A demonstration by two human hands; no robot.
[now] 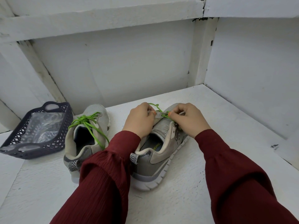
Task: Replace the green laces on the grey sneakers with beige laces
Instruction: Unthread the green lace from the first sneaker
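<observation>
Head view: green lace [159, 109] is pinched by fingers of R hand [189, 121] at far eyelets; right sneaker [161, 153] is gripped by L hand [140, 121], just left.

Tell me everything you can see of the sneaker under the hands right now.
The right sneaker is grey and beige, with a white sole and a zigzag heel tab. It stands upright on the white surface, heel toward the camera, beside the left sneaker. Its green lace hangs loose near the toe: the right hand pinches it, and the left hand grips the upper.
</observation>
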